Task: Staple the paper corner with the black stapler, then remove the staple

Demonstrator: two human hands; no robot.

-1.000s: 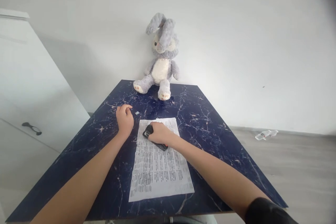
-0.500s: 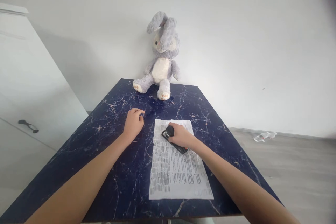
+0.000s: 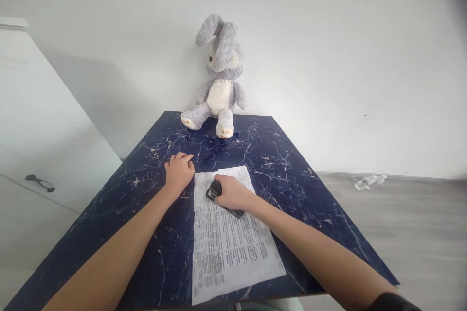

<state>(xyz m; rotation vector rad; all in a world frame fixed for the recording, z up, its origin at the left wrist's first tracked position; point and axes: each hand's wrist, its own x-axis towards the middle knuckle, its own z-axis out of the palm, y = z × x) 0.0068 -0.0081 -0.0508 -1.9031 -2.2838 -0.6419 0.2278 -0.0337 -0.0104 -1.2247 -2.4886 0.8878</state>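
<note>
My right hand (image 3: 235, 193) is wrapped round a black stapler (image 3: 214, 189), which lies slantwise over the upper part of a printed paper (image 3: 233, 257). Part of the stapler is hidden under the palm and fingers. A small step shows in the paper's top edge, but I cannot tell how many sheets there are. Just left of the paper's upper left corner, my left hand (image 3: 179, 172) rests palm down on the dark blue marbled table (image 3: 292, 189). Its fingers are partly spread and it holds nothing.
A grey plush rabbit (image 3: 219, 95) sits at the table's far edge, leaning on the white wall. To the left stands a white cabinet (image 3: 44, 121) with a dark handle (image 3: 40, 183). Some clear plastic (image 3: 369, 182) lies on the floor at right.
The paper has shifted left and toward me, turning slightly, and the right hand with the stapler has moved along with it. My left hand has moved a little left, its fingers straighter.
</note>
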